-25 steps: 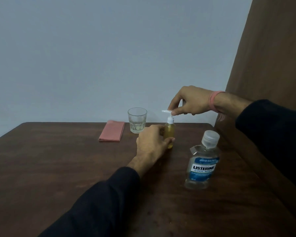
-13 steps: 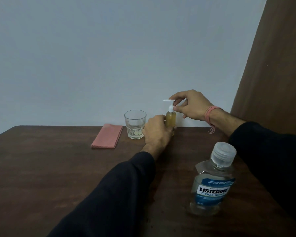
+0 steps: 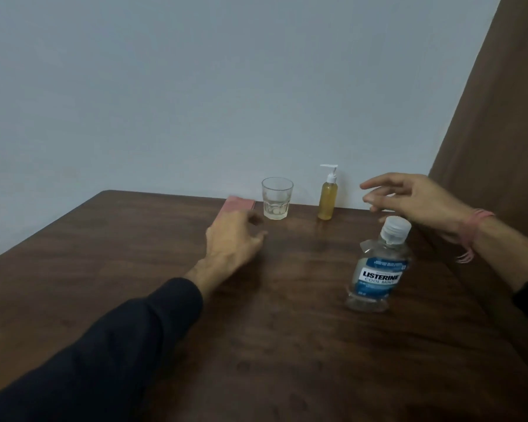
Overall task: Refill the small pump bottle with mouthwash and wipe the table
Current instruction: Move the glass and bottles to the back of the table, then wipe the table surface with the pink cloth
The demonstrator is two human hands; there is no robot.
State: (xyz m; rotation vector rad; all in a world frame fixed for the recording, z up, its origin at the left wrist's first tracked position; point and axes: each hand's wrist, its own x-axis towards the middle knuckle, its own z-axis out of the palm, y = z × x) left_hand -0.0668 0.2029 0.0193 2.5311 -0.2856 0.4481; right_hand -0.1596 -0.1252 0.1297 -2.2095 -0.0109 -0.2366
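The small pump bottle (image 3: 327,197) stands capped at the desk's (image 3: 134,269) far edge, beside the glass (image 3: 276,198). Both grips are loose and empty: left hand (image 3: 233,239) near the pink cloth (image 3: 240,203), right hand (image 3: 409,199) above the mouthwash bottle (image 3: 378,266), which a careless sweep could topple.

both hands free, held over the table edge of view

the left hand (image 3: 230,239) reaches forward from a dark sleeve (image 3: 110,345), back of the hand up, fingers loosely curled downward and gripping nothing. the right hand (image 3: 415,202) comes in from the right side and hangs in the air, palm turned down and to the left, fingers (image 3: 375,185) spread and slightly bent, thumb apart from them, nothing held. a pink band (image 3: 473,231) circles the right wrist, with a dark cuff just showing further back.
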